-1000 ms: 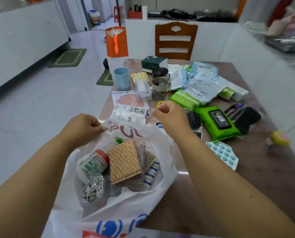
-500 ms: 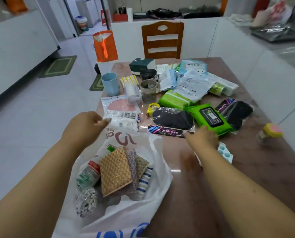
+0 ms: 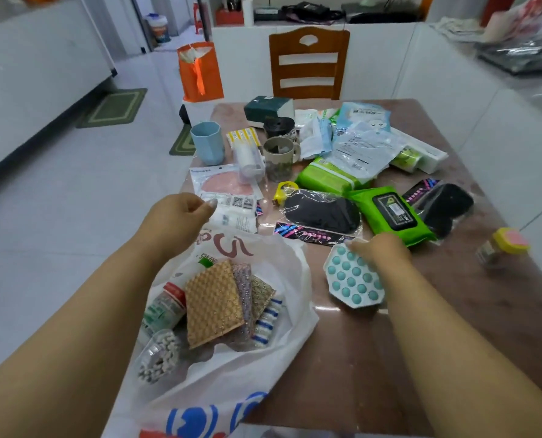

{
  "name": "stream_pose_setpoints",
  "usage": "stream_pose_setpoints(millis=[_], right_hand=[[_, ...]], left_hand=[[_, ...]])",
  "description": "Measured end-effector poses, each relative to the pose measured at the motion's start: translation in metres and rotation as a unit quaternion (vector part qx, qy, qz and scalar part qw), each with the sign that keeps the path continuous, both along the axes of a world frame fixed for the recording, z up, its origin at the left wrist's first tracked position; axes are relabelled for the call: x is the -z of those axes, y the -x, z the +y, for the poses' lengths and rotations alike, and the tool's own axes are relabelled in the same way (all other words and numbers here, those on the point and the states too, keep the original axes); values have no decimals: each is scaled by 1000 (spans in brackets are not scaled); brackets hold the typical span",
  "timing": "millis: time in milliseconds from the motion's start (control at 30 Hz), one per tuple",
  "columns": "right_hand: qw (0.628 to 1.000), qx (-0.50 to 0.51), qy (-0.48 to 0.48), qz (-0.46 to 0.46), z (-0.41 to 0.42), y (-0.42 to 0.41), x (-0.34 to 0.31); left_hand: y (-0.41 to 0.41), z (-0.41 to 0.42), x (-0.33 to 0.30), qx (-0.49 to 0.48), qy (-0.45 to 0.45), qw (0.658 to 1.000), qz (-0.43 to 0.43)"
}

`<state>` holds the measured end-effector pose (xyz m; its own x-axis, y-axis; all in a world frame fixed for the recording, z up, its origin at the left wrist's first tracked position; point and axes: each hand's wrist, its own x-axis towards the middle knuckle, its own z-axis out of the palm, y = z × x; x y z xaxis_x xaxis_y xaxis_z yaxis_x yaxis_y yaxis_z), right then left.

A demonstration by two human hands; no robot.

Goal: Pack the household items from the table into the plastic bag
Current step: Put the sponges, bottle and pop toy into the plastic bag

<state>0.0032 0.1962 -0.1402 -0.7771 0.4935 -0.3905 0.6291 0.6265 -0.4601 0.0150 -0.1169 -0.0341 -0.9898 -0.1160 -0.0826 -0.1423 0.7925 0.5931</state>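
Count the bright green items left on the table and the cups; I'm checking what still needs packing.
Green wet-wipe packs: 2, one with a black lid, one behind it
Cups: 2, blue cup, grey mug
Total: 4

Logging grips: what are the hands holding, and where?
Left hand pinches the plastic bag at its far rim; right hand grips the dotted pad at its far edge.
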Motion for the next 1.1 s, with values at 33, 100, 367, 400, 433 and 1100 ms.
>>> stream_pose_setpoints(millis=[33,100,367,400,433,1100], right_hand=[[999,-14,-15,50,-6,2,-18],[982,-27,16,187,-22,3,-59],[944,-226,228,72,-152,-26,-90],[944,-264,196,34,-164,-32,-77],[941,-294,168,20,-172,-38,-68],[975,-163,150,11,-142,154,-30]], left_hand=[[-1,-3,-1,-4,3,1000,3],[-5,-9,-4,-3,22,1000,5],[-17,-52,-4,-13,217,975,-42],[-17,-54,-4,-22,206,978,-37],[-17,-56,-4,-27,196,980,-34],[123,-27,-14,-38,-47,968,-245]])
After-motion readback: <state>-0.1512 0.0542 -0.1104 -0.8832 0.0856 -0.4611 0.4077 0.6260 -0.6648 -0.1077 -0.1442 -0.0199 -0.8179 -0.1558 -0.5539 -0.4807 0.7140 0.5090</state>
